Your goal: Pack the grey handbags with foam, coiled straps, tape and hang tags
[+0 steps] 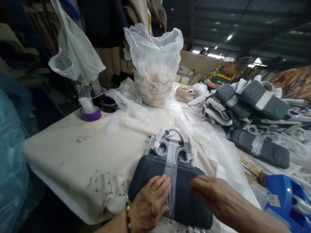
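Four grey bags (182, 186), perhaps more piled; one purple roll (93, 116); one bracelet (128, 217).

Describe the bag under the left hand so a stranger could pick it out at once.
Find the cream-covered table, then its near side. There lies a dark blue-grey bag, a translucent strip across its middle and the left hand flat on it. Unlike the similar bags heaped at the right, it lies apart, by itself.

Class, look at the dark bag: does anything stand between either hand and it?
Nothing visible does. The left hand lies on the dark bag, at the edge of the clear strip; the right hand is over the bag's right part, though contact there is unclear.
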### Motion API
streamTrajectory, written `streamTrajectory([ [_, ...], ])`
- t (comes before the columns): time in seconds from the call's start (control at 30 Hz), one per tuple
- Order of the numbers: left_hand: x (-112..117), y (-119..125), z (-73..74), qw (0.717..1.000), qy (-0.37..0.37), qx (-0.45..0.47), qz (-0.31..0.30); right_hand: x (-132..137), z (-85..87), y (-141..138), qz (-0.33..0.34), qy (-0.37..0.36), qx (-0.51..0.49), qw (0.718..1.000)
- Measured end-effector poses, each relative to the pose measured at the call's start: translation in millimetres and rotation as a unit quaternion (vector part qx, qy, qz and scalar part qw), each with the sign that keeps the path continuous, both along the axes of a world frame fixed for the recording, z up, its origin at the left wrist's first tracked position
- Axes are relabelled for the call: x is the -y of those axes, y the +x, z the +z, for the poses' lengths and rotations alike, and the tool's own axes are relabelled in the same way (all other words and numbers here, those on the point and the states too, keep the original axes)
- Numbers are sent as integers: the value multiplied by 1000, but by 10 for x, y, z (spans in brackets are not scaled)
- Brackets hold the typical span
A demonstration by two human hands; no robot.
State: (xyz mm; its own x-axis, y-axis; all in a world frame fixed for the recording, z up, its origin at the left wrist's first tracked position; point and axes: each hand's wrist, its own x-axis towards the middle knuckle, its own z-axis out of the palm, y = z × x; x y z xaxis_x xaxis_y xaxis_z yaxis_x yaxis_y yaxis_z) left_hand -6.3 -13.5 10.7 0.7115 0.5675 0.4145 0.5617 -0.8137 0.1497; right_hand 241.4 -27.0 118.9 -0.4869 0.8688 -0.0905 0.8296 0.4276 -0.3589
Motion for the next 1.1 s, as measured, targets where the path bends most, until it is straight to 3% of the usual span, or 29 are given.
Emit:
streamTrajectory([
  [0.07, 19, 0, -34, 1000, -8, 7, 4, -402, 127, -396, 107, -11, 88, 990],
  [0.13, 18, 1, -52, 1000, -11, 13, 4, -702, 119, -622, 195, -7, 161, 967],
  [0.3, -24, 23, -95, 1000, 12, 13, 8, -1021, -51, -834, 279, -7, 244, 929],
  [0.37, -45, 42, -141, 999, 34, 30, 18, -1080, -56, -911, 269, -44, 267, 924],
  [0.5, -101, 80, -248, 991, 105, 87, 16, -1242, -20, -1057, 162, -100, 317, 929],
  [0.6, -132, 95, -299, 985, 135, 109, 10, -1353, -23, -1085, 134, -118, 323, 929],
  [0.87, -52, 58, -258, 999, 23, 40, 1, -1295, -21, -1020, 104, -104, 303, 941],
  [1.1, -11, 36, -130, 999, -6, 40, 10, -1094, 40, -921, 122, -86, 290, 945],
])
